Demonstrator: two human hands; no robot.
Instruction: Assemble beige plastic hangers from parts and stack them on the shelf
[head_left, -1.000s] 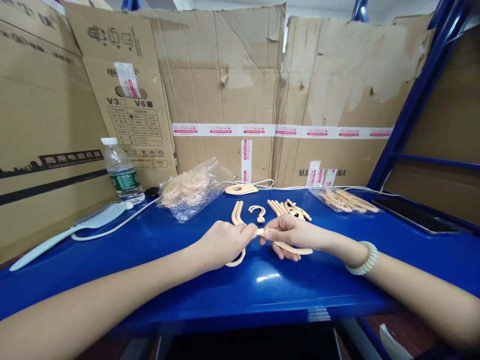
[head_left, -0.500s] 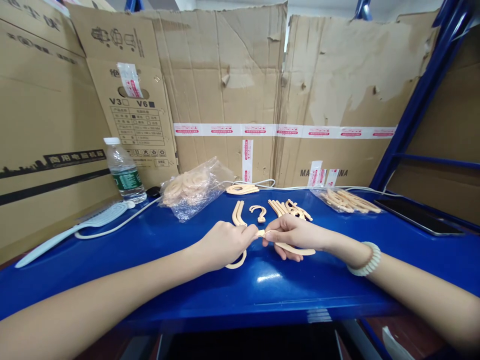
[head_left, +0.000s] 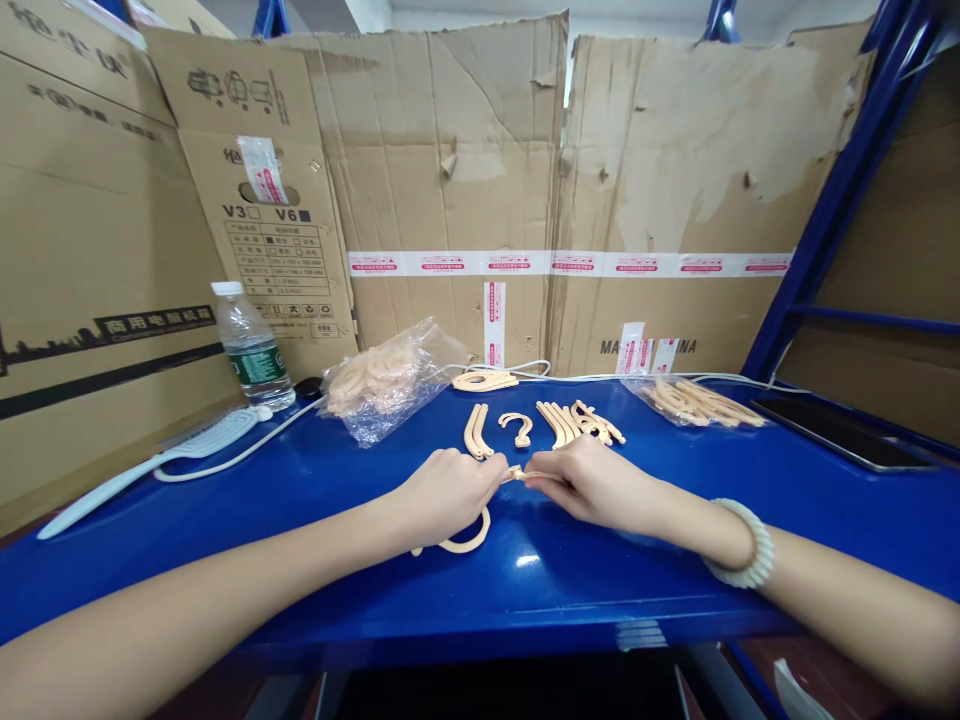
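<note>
My left hand (head_left: 448,490) is closed on a curved peach plastic piece (head_left: 463,543) whose loop hangs below the fist onto the blue table (head_left: 300,520). My right hand (head_left: 592,483) pinches a second peach piece, mostly hidden under the palm. The two pieces meet end to end at a small joint (head_left: 516,472) between my fingertips. Just behind the hands lie a pair of curved strips (head_left: 475,432), a hook-shaped piece (head_left: 517,426) and a small pile of straight strips (head_left: 577,421). A beaded bracelet (head_left: 744,548) is on my right wrist.
A clear bag of peach parts (head_left: 382,380) lies back left, another bag of strips (head_left: 701,402) back right. A water bottle (head_left: 251,345), a white hairbrush (head_left: 150,465) and a white cable are at the left. A dark tablet (head_left: 840,432) lies far right. Cardboard walls surround the table.
Both hands have drawn slightly toward me and lower. The right-hand piece, earlier sticking out below the fingers, is now hidden under the palm; the left loop has swung nearer.
</note>
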